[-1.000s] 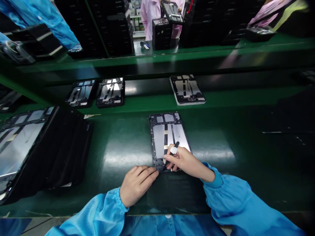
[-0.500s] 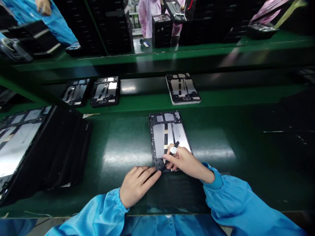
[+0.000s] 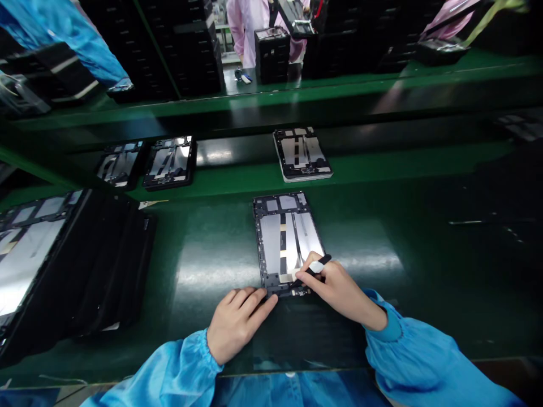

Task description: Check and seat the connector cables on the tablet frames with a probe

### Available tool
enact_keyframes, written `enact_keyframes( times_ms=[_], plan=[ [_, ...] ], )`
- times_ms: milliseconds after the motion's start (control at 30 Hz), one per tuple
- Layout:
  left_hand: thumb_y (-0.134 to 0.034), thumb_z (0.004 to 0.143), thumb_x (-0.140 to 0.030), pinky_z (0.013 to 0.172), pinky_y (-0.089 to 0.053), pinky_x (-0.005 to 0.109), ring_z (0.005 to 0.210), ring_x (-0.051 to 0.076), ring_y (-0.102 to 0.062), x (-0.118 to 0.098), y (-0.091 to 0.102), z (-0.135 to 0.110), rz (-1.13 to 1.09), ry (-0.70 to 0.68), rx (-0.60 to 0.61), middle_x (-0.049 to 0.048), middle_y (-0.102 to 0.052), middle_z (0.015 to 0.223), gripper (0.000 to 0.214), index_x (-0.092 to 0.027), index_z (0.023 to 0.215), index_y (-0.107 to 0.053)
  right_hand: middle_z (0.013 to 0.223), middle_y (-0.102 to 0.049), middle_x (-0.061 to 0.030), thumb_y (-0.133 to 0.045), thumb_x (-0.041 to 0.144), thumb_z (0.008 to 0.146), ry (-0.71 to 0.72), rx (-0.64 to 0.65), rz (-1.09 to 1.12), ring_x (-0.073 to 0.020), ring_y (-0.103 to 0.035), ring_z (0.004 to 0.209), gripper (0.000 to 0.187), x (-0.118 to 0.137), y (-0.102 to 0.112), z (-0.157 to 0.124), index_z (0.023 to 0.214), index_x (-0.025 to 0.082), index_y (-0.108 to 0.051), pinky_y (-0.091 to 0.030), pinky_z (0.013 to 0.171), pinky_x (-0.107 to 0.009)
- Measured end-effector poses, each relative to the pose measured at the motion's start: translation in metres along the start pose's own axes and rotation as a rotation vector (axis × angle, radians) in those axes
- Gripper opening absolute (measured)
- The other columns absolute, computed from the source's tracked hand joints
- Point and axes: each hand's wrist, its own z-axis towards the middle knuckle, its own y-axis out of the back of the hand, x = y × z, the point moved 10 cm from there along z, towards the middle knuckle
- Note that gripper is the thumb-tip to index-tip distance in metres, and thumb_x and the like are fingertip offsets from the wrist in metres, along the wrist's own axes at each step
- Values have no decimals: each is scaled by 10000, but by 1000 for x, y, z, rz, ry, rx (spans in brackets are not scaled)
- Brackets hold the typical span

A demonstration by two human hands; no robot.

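An opened tablet body, black-framed with silver plates and a dark ribbon cable down its middle, lies flat on the green bench in front of me. My left hand is open, its fingers stretched out and fingertips on the tablet's lower left corner. Pinched in my right hand is a slim black pen-shaped tool with a white band; I cannot tell its exact kind. It slants down to the left, its lower end over the tablet's bottom edge. Whether the tip touches is unclear.
At left stands a row of black tablet bodies. Further back, tablet bodies sit at the left and centre along a green strip. A raised green shelf holds tall black stacks. People in blue and pink sleeves are beyond.
My right hand has moved right with the tool, which now leans more to the right, uncovering the tablet's lower middle. My left hand stays at the corner. The camera view has shifted slightly.
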Motion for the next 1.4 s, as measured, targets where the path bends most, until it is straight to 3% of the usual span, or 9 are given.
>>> enact_keyframes(
  times_ms=[200,833,900,1000,1067,1167,1267,1333,1400],
  plan=[
    [-388,1004,-102,811,-440,331,1043,225,-562,-1,-2,-1,20,3,-21,87,-635,1182,324,-171,1225,-615,706,-639,0,-559,374,909,-46,-10,144,-165,-669,664,197,-13,-4,1,826,196,-565,-494,588,-256],
    [-481,974,-178,778,-528,357,966,217,-588,7,-19,16,-84,67,101,106,-581,1214,348,-287,1290,-577,621,-566,17,-527,349,913,22,-65,-7,-142,-563,562,226,-3,3,-2,738,206,-521,-390,526,-251],
    [-500,973,-179,852,-529,362,1033,208,-581,11,-14,15,-183,33,43,94,-585,1266,297,-246,1244,-601,631,-579,4,-533,368,908,57,-157,24,-153,-574,578,241,-6,11,-4,725,210,-528,-422,553,-268],
    [-520,972,-176,901,-519,349,1083,198,-568,18,-8,12,-273,14,-16,85,-598,1294,254,-198,1207,-612,733,-664,-35,-543,427,903,116,-443,112,-193,-641,734,277,-14,39,-12,722,218,-547,-493,781,-348],
    [-553,966,-209,867,-519,333,1044,192,-582,16,-3,11,-272,8,-49,75,-645,1226,222,-176,1174,-622,786,-706,-43,-548,484,899,90,-502,207,-204,-662,809,312,-23,43,-11,731,220,-546,-477,899,-383],
    [-569,967,-272,807,-505,314,972,180,-607,6,9,5,-190,-20,-109,58,-697,1093,195,-156,1109,-635,784,-715,-42,-558,569,871,35,-266,392,-195,-665,777,376,-22,9,10,746,216,-533,-511,807,-341],
    [-502,997,-326,731,-496,311,870,175,-619,11,11,-7,-12,43,-43,82,-692,1066,274,-156,1176,-621,699,-684,-23,-595,625,816,50,36,542,-190,-659,722,428,5,-39,34,745,212,-509,-523,696,-299],
    [-485,1001,-342,710,-489,325,842,190,-617,35,8,-13,77,140,18,92,-684,1076,312,-167,1227,-610,657,-651,-4,-609,650,784,83,98,563,-180,-644,681,457,23,-56,46,738,207,-508,-522,667,-285],
    [-525,982,-312,737,-480,338,882,210,-620,74,4,-11,77,255,35,84,-681,1106,293,-190,1232,-618,675,-639,-5,-598,652,789,118,28,523,-177,-635,694,460,31,-53,51,737,199,-536,-524,681,-280]
  ],
)
